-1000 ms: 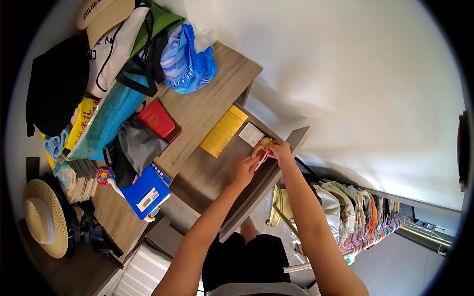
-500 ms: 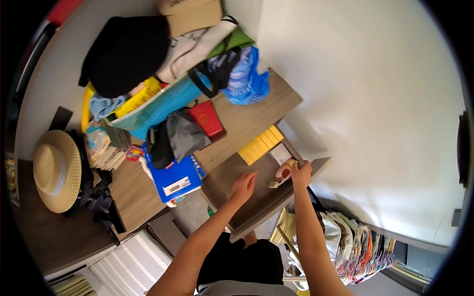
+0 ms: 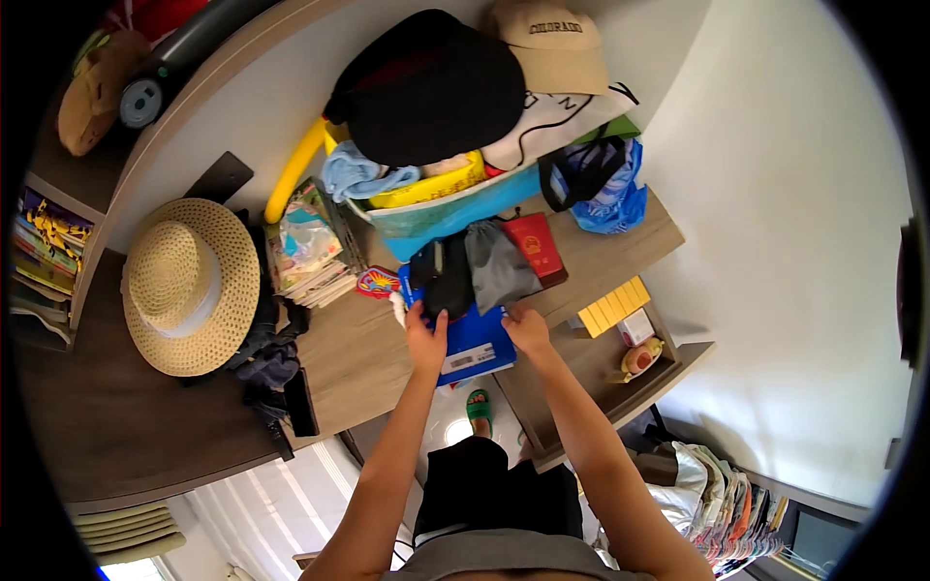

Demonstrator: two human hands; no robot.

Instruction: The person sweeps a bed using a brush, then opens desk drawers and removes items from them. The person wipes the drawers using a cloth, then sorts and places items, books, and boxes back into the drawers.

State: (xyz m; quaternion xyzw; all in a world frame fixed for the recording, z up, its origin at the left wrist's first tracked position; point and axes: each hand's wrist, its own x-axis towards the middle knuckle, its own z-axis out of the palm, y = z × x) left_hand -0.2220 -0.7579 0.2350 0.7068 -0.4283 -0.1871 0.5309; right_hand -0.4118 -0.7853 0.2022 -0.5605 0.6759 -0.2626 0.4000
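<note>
A blue flat package (image 3: 472, 348) with a white label lies at the desk's front edge. My left hand (image 3: 426, 339) grips its left side, next to a black pouch (image 3: 441, 281). My right hand (image 3: 527, 329) holds its right upper corner, just below a grey cloth bag (image 3: 498, 272). A red booklet (image 3: 538, 248) lies beside the grey bag. A small round toy figure (image 3: 639, 358) rests on the lower shelf to the right, apart from both hands.
A straw hat (image 3: 189, 285) lies on the wooden desk (image 3: 349, 363) at left. Stacked bags, a black cap (image 3: 426, 92) and a beige cap (image 3: 550, 44) crowd the back. Yellow sticky pads (image 3: 612, 306) and a small white box (image 3: 635, 327) sit right. Magazines (image 3: 310, 252) lie centre-left.
Both hands have left the small toy figure on the right shelf and moved left to the blue package. The view has swung left, bringing the straw hat and shelves into sight.
</note>
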